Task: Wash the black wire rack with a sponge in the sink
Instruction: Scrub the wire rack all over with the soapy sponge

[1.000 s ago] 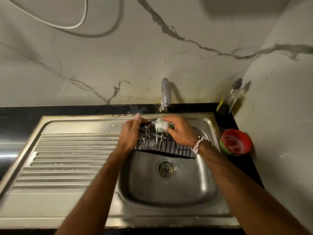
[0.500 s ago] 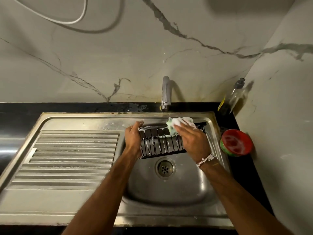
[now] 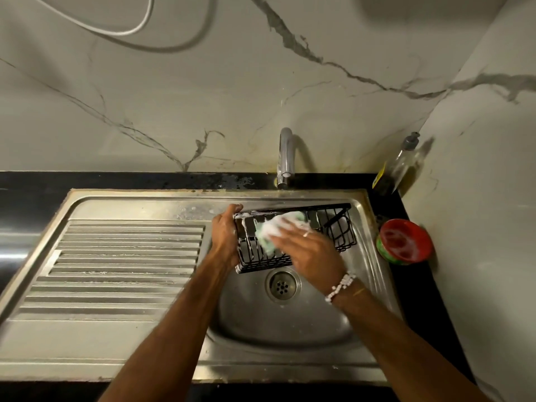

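Note:
The black wire rack (image 3: 338,230) lies tilted across the back of the steel sink basin (image 3: 290,323), above the drain. My left hand (image 3: 224,237) grips its left end, fingers curled over the top edge. My right hand (image 3: 309,252) presses a soapy green and white sponge (image 3: 272,232) against the rack's wires, with its fingers spread over the sponge. Foam clings to the rack and the sponge. The rack's middle is hidden behind my right hand.
A chrome tap (image 3: 285,158) stands over the back rim. A ribbed draining board (image 3: 121,268) fills the left side. On the black counter at the right sit a red bowl with suds (image 3: 404,240) and a soap pump bottle (image 3: 398,166).
The rack has been turned and now stretches further right across the basin. My right hand with the sponge slid left and down along the wires. My left hand kept its grip.

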